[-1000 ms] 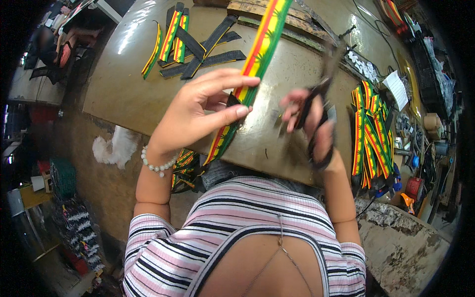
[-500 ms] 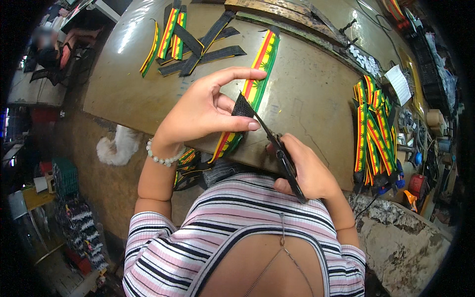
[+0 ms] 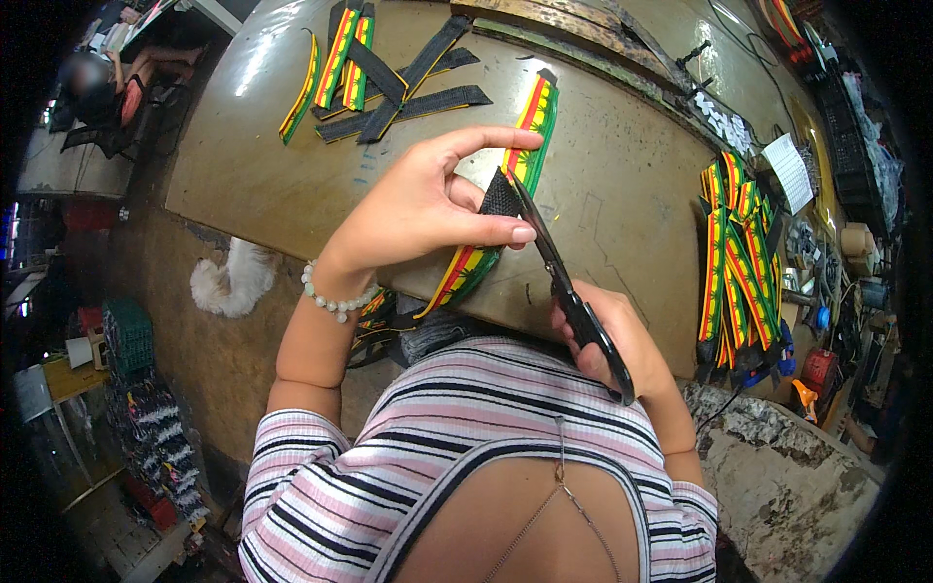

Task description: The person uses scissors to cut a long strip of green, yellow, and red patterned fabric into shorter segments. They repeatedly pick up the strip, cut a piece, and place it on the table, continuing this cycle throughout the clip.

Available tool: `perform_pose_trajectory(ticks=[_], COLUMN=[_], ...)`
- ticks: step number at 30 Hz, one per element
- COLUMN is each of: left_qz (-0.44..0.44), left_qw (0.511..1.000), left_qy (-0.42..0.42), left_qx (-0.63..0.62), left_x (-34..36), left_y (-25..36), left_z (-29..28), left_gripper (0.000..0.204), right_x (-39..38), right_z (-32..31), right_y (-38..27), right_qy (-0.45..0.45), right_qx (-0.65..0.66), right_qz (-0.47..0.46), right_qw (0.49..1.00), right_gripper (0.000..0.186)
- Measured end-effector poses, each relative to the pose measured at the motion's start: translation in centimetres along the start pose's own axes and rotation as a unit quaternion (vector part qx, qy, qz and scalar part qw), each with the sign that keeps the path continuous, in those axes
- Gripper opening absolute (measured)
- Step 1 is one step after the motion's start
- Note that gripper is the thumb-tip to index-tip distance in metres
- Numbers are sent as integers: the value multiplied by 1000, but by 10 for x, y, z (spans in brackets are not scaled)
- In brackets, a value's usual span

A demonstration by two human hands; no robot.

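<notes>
My left hand (image 3: pixel 418 199) pinches a patterned strap (image 3: pixel 532 131) striped yellow, red and green with dark leaf shapes. A black woven fold of it (image 3: pixel 501 199) sticks up between thumb and fingers, and its lower end hangs past the table's front edge. Black scissors (image 3: pixel 581 316) are gripped in my right hand (image 3: pixel 617 335). Their blades lie against the slanted edge of the black fold, tips near its upper point. Whether the blades are parted there is hard to see.
Several cut straps (image 3: pixel 389 92), some black side up, lie at the table's far left. A heap of patterned straps (image 3: pixel 736 262) rests at the right by a paper sheet (image 3: pixel 787 173). A wooden bar (image 3: pixel 573 39) runs along the back. A white furry animal (image 3: pixel 233 277) is on the floor; another person sits far left.
Both hands have shifted slightly to the right with the strap and scissors. The scissor blades have moved up along the black fold, their tips nearer its point.
</notes>
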State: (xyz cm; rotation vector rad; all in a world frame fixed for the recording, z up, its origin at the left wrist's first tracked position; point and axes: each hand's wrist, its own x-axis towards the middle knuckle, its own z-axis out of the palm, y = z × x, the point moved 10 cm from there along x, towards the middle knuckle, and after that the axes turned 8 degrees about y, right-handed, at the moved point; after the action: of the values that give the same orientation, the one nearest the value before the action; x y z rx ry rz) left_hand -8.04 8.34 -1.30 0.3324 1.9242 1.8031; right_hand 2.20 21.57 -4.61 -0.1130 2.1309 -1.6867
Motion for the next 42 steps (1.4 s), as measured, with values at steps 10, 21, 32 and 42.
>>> perform_pose_trajectory(ticks=[10,21,32,42], left_qz=[-6,-17,-30,-24], left_qw=[999,998,996,998], left_qy=[-32,-62,-79,-61], left_qx=[18,19,21,20], left_x=[4,5,7,9], left_y=[-6,-9,-16,-17], left_z=[7,13,17,21], left_gripper=[76,81,80,80], right_x=[-8,-6,-4,-5], right_z=[-1,-16,-14,-23], right_y=[15,9,6,9], right_qy=[1,41,38,98], right_qx=[73,-108,-169,-184], right_qz=[89,18,-36,1], right_qw=[993,993,984,978], right_gripper=[39,41,50,44])
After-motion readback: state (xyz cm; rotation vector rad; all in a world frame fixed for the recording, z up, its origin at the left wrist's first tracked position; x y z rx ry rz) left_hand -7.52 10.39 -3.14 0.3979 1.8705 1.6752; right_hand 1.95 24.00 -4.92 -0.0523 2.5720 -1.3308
